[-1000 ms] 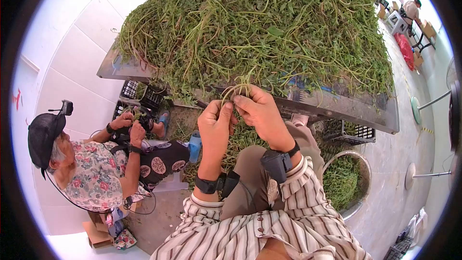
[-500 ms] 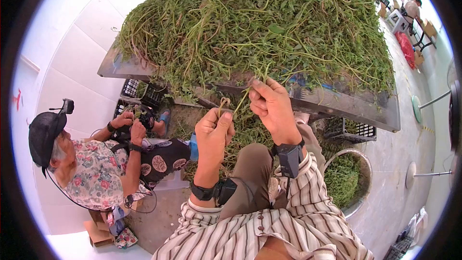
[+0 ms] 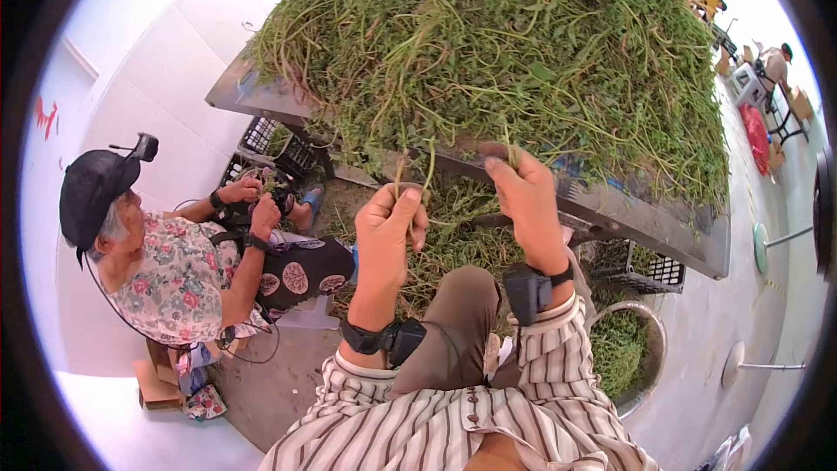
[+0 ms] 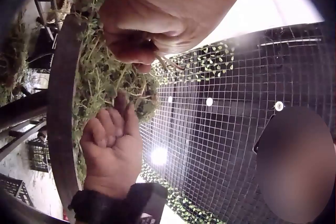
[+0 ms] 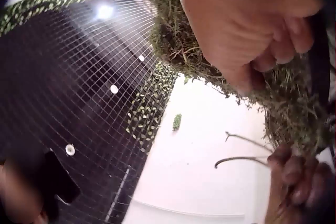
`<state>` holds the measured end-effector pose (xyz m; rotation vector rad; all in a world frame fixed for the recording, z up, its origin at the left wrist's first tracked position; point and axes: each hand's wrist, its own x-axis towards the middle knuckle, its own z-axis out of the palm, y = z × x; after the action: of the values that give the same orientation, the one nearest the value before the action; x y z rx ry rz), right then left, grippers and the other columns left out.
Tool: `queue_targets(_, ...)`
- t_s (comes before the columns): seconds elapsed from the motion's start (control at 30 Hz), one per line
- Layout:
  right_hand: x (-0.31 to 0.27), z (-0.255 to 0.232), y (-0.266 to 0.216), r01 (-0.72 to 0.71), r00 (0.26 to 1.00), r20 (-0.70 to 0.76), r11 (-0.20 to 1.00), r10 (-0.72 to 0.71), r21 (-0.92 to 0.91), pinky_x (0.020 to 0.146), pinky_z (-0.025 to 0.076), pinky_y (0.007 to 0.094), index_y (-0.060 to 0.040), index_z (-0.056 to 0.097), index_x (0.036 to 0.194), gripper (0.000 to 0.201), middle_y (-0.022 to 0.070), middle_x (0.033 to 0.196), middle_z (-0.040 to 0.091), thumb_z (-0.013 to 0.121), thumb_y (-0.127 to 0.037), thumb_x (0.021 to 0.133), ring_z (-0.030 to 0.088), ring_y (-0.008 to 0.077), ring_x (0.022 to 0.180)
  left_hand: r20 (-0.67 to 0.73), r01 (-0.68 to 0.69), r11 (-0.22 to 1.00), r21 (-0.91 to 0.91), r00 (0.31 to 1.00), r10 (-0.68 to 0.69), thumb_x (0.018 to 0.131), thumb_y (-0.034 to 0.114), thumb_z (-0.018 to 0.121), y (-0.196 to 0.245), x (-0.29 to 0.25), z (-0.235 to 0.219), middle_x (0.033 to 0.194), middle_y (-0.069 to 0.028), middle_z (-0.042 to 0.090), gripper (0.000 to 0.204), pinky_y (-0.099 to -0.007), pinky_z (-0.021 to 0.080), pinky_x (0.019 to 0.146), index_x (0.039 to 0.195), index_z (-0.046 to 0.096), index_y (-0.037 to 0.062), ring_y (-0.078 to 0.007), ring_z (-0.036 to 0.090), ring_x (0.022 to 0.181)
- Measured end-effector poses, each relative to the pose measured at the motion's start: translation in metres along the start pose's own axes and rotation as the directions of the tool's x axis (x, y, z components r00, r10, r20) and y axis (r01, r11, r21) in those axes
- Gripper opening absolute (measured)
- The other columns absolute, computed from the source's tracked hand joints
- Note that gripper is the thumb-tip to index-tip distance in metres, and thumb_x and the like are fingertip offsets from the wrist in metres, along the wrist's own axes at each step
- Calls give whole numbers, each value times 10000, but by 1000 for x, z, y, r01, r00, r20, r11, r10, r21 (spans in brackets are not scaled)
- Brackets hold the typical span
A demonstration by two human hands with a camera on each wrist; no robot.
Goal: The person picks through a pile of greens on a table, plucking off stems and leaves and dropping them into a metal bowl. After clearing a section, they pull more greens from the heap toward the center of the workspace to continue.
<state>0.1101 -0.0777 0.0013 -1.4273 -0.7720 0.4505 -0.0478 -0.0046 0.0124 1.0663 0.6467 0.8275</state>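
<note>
Thin green stems (image 3: 430,163) stick up from the left hand (image 3: 385,225), whose thumb and fingers pinch them in front of the table edge. In the right wrist view two stem ends (image 5: 239,159) jut from the left hand (image 5: 294,182). To its right, the right hand (image 3: 527,201) is raised at the near edge of the green pile (image 3: 506,44), thumb and forefinger together around a short stem piece. The left wrist view shows the right hand (image 4: 113,145) with its other fingers curled, beside the pile. The hands are apart.
A metal table (image 3: 253,96) bears the heap. Black crates (image 3: 641,267) stand under it, and a round basin (image 3: 656,340) of greens is at the lower right. Someone in a floral shirt (image 3: 166,275) sits at the left; cut stems (image 3: 453,253) lie on the floor.
From close together, the hands have moved apart, the right one going rightward while the left keeps its stems. The head view has shifted, so the table appears lower and farther right.
</note>
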Motion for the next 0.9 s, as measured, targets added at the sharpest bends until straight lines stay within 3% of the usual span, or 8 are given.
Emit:
queue_targets(0.07,-6,-5,-19,-286,950,243,858,196,427,413,215,183,-25,613,893,174,-82,590,403,585,-193,857,315,-8,476,-2,8,1000,7,1000,-8,886,176,570,1,-1,2,593,-7,514,151,-190,308,386,845,558,31,-63,419,447)
queue_targets(0.27,-14,10,-20,-300,917,352,902,185,309,413,218,181,-41,654,883,173,-87,544,416,572,-193,873,340,-2,474,116,23,979,201,992,-47,871,221,602,-8,-5,17,596,11,536,190,-179,317,399,852,616,33,-36,435,447)
queue_targets(0.53,1,-9,-15,-171,978,24,723,209,669,395,225,183,-29,607,920,194,-95,545,377,551,-213,895,302,21,440,197,156,957,244,959,-206,880,193,581,-4,-9,13,560,29,493,187,-178,296,397,844,629,16,-20,397,440)
queue_targets(0.6,7,-17,-18,21,957,-219,711,189,703,394,222,179,-28,590,905,210,-62,587,415,526,-228,910,319,26,457,121,131,975,178,981,-154,877,192,582,-9,-8,6,563,12,473,203,-196,289,391,866,603,-9,-43,377,432)
queue_targets(0.67,5,-22,-13,7,975,-162,712,150,702,405,232,177,-29,579,888,224,-25,657,462,503,-238,921,343,28,485,106,105,983,152,987,-122,874,185,585,-9,-8,6,586,6,493,198,-197,316,400,878,602,-12,-50,396,444)
queue_targets(0.73,-2,-19,-15,-176,984,91,793,152,583,424,241,173,-24,584,901,232,-26,670,470,500,-239,922,346,24,499,87,72,990,122,993,-83,871,178,588,-7,-6,11,609,0,513,194,-199,343,409,890,600,-15,-57,414,456)
queue_targets(0.8,-3,-7,-17,-214,976,86,803,200,556,439,241,168,-23,591,929,205,-48,633,460,503,-208,914,336,17,494,71,-46,979,198,997,33,882,160,567,-7,-3,20,667,-11,539,184,-211,400,456,927,605,-14,-64,470,500)
queue_targets(0.9,-7,-3,-19,-350,918,346,807,194,476,444,232,161,-20,602,1010,199,-61,658,484,516,-146,883,330,-2,515,105,-133,939,316,989,104,873,138,578,-9,0,23,702,-14,548,172,-220,430,497,967,601,-5,-72,505,549)
